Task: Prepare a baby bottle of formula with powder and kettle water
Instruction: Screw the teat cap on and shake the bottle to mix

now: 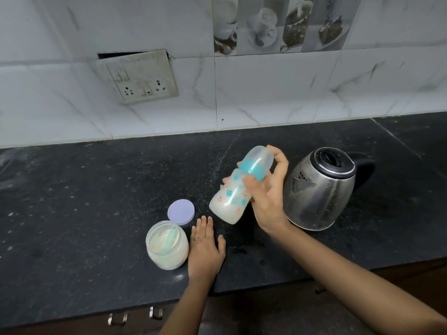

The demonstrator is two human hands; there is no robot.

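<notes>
At frame centre the right hand [266, 189] wraps its fingers [250, 183] round the capped, tilted baby bottle [238, 189] of milky formula, likely for mixing, while the left hand [205, 245] rests flat and empty on the desk [72, 213].

Soft, even light, a bit cool and grey, not very bright. Bright on the white wall tiles [266, 97] at the far side, dark on the black counter [72, 213]. Faint shadows only, small and dark just under the left hand [205, 247] and below the right hand [266, 189]. Dull shine on the metal kettle [321, 189], with a pale smear of glare on its right side. Slightly fuzzy baby bottle [239, 187], edges not sharp. Grainy sparkle on the counter near the middle. Bent lines toward the edges: wall and counter line curved, socket plate [140, 78] slanted. Darker, softer near corners.
</notes>
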